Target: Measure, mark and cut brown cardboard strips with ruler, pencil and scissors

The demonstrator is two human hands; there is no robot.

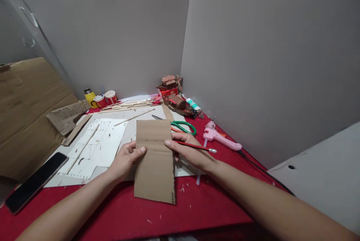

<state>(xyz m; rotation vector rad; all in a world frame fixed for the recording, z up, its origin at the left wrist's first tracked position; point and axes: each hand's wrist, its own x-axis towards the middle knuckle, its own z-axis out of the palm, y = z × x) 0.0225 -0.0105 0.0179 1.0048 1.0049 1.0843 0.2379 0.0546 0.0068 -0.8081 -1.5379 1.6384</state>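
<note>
A rectangular brown cardboard piece [154,173] with a crease across its upper half is held up above the red table. My left hand [126,160] grips its left edge, thumb on the front face. On the right edge, my right hand [187,149] pinches it with the thumb in front. A red pencil [194,145] with a metal end also rests in my right hand, pointing right. Green-handled scissors [188,125] lie just behind the cardboard, partly hidden by it. The fingers behind the cardboard are mostly hidden.
Left: a black phone [36,183], a drawn paper sheet [104,139], large cardboard [28,113]. Behind: thin wooden sticks [132,105], a yellow bottle [90,98], two cups, brown models [176,102]. Right: a pink glue gun [222,139] with a black cable. Grey panels stand behind the red table [210,207].
</note>
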